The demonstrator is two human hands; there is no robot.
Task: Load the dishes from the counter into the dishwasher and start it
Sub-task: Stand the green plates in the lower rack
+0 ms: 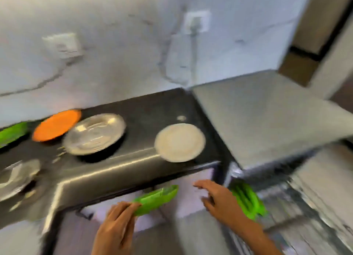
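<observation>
No brand, label or writing can be read anywhere; the whole view is smeared by motion.

The left hand (114, 230) rises from the bottom edge and pinches a green plate (156, 199) by its near rim, thumb on top and fingers beneath. The plate runs out from that grip toward 1 o'clock, tilted, and hangs in the air just below the front edge of the dark worktop (118, 170).

The right hand (217, 199) is at 3 o'clock from the held plate, fingers spread and slack, holding nothing. Just beyond it, at its 3 o'clock, several more green plates (248, 201) stand on edge in the wire rack (298, 207) of the open dishwasher, under the grey appliance top (267, 111). Whether the fingers touch those plates cannot be told.

On the worktop, from left to right:
- a green dish (11, 132) at the left edge, cut off by the frame;
- an orange plate (56, 125);
- a large steel plate (94, 133), touching or overlapping the orange one;
- a pale round plate (179, 142) near the right front corner, well apart from the steel one.

Another steel dish (16, 176) lies at 9 o'clock near the front.
</observation>
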